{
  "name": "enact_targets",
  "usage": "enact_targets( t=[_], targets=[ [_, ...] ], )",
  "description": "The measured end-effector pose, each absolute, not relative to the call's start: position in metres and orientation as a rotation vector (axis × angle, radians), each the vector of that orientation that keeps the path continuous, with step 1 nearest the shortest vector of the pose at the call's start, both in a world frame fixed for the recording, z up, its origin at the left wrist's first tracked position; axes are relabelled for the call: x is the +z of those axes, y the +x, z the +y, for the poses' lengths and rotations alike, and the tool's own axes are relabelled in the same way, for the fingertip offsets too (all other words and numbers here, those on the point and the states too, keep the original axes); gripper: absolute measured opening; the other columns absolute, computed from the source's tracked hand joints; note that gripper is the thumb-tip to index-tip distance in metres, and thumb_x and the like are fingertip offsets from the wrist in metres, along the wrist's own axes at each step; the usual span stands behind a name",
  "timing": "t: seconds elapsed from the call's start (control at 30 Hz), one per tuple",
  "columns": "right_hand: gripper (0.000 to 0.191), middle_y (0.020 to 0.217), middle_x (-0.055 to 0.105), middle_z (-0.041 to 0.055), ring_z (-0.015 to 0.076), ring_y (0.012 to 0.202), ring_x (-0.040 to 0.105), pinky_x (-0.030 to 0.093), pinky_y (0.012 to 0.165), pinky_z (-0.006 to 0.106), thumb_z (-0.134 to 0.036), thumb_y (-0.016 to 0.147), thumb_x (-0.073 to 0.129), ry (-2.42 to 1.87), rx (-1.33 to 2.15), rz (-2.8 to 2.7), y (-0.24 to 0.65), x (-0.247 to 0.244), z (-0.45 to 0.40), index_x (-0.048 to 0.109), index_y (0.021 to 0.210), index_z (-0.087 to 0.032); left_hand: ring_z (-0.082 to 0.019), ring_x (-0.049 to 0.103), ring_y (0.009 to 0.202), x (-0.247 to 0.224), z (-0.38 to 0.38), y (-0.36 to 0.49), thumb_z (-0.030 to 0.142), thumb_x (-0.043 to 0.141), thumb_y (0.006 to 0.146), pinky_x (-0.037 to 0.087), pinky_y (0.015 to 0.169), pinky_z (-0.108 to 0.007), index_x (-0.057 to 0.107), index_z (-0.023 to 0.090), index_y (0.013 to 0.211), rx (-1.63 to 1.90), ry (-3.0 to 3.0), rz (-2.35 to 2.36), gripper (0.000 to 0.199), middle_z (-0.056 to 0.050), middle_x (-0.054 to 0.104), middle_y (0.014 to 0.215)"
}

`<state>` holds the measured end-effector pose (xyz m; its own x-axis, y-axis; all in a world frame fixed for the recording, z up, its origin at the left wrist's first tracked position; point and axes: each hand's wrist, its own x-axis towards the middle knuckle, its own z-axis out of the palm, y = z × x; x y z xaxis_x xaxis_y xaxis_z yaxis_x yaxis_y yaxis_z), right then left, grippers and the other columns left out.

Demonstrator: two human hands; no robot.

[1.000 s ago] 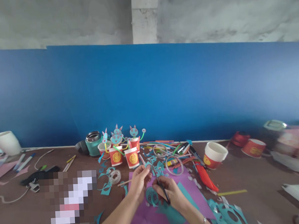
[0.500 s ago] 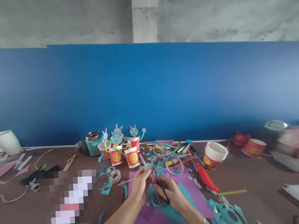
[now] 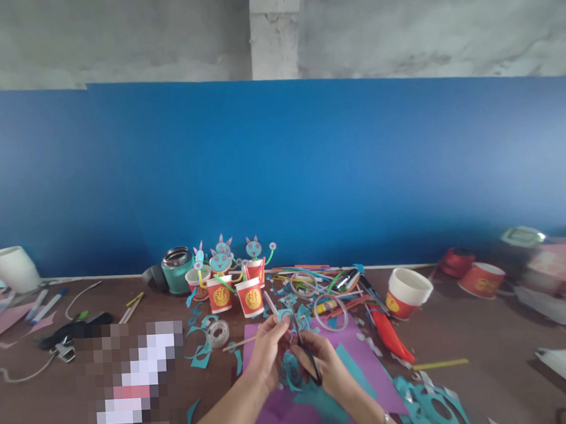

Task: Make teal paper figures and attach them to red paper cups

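A blue panel stands behind a brown table, below a grey wall. Clock positions are taken from the hands, twelve o'clock toward the panel.

Left to right: a white cup leans between nine and ten o'clock. A teal jar, mouth open, sits at ten. Red cups, several with teal cat faces, stand nearer, between ten and eleven. A tape roll lies between nine and ten.

The left hand is pinched shut on a small teal paper, which projects from the fingertips at one o'clock. The right hand is closed around the handles of scissors; their blades point to eleven, just beside the paper. Blade contact cannot be confirmed.

Teal discs lie at six o'clock from the paper, over a purple sheet. Straws are heaped at one, a stacked cup stands between two and three, and teal scraps lie at four.
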<state>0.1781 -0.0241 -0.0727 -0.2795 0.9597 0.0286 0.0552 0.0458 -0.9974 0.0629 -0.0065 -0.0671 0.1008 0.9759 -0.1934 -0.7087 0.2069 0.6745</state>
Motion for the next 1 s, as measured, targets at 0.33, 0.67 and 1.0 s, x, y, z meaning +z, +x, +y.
enact_targets(
  t=[0.33,0.67,1.0],
  targets=[
    [0.042,0.039,0.039,-0.0084,0.0054,0.033,0.034,0.026,0.035,0.018,-0.056,0.069,0.065,-1.081,1.356,-1.502,0.1791,-0.0621,-0.0266,0.047,0.061,-0.018,-0.005,0.044,0.043,-0.0661,-0.0046,0.0604,0.032,0.083,0.051,0.029,0.045,-0.017,0.051,0.016,0.056,1.358,0.54,0.782,0.037,0.007,0.049,0.047],
    [0.039,0.041,0.043,-0.0075,0.0059,0.034,0.037,0.03,0.036,0.018,-0.052,0.068,0.067,-1.108,1.394,-1.476,0.1797,-0.0656,-0.0251,0.05,0.063,-0.017,-0.006,0.044,0.044,-0.0694,-0.0013,0.0567,0.041,0.078,0.057,0.029,0.046,-0.019,0.052,0.016,0.061,1.362,0.769,0.866,0.037,0.003,0.056,0.049],
    [0.038,0.041,0.039,-0.0085,0.0048,0.034,0.034,0.028,0.035,0.017,-0.05,0.07,0.066,-1.081,1.366,-1.512,0.1812,-0.0631,-0.0266,0.049,0.063,-0.017,-0.006,0.042,0.043,-0.069,0.0005,0.0551,0.042,0.078,0.056,0.028,0.046,-0.019,0.051,0.016,0.06,1.333,0.773,0.863,0.038,0.004,0.055,0.049]
  ],
)
